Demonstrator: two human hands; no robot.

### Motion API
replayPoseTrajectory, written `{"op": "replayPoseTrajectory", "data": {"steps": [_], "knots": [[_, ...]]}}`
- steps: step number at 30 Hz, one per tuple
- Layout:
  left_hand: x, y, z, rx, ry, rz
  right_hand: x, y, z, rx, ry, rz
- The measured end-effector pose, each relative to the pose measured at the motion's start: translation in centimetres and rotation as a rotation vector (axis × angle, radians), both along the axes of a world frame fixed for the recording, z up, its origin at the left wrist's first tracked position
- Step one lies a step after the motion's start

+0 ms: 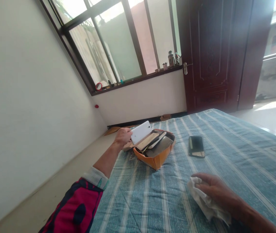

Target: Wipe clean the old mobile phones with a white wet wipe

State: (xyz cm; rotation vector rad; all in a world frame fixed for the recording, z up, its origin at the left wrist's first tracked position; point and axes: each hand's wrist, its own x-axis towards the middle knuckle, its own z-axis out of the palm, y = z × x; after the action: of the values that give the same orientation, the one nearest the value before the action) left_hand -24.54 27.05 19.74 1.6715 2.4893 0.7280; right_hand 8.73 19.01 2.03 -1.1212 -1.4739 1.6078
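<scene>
My left hand [123, 136] is closed on the end of a white phone [141, 132], tilted above the left rim of an orange box [156, 161]. Several phones lie inside the box, among them a gold one [147, 141] and a grey one [161, 147]. To the right of the box, a dark phone [196, 146] rests flat on the striped blue cloth [177, 191]. Nearer to me, my right hand [213, 191] grips a crumpled white cloth [202, 199] just over the bed surface.
A white wall [31, 81] rises at the left. Behind the bed, a window ledge [140, 78] carries a thermos [170, 59], a small red-rimmed mirror [98, 86] and other small items. A dark red door [213, 55] stands at the back right.
</scene>
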Motion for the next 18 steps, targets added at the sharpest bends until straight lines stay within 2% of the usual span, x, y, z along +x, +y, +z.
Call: {"op": "replayPoseTrajectory", "data": {"steps": [3, 6, 9, 12, 15, 18], "knots": [[1.0, -3.0, -0.1, 0.052, -0.252, -0.092, 0.1, 0.1, -0.1, -0.017, 0.048, -0.014], [2.8, -5.8, -1.4, 0.051, -0.459, -0.19, 0.4, 0.1, 0.3, -0.046, 0.075, -0.037], [5.2, -8.2, -3.9, 0.001, -0.607, -0.27, 1.1, 0.3, 1.1, -0.091, 0.101, -0.088], [7.9, -10.3, -6.9, -0.056, -0.692, -0.332, 2.0, 0.6, 1.9, -0.085, 0.142, -0.199], [10.3, -12.0, -9.6, -0.091, -0.722, -0.41, 3.0, 1.0, 2.6, -0.066, 0.149, -0.323], [12.1, -13.3, -11.3, -0.115, -0.689, -0.457, 3.8, 1.6, 2.7, -0.039, 0.131, -0.419]]}}
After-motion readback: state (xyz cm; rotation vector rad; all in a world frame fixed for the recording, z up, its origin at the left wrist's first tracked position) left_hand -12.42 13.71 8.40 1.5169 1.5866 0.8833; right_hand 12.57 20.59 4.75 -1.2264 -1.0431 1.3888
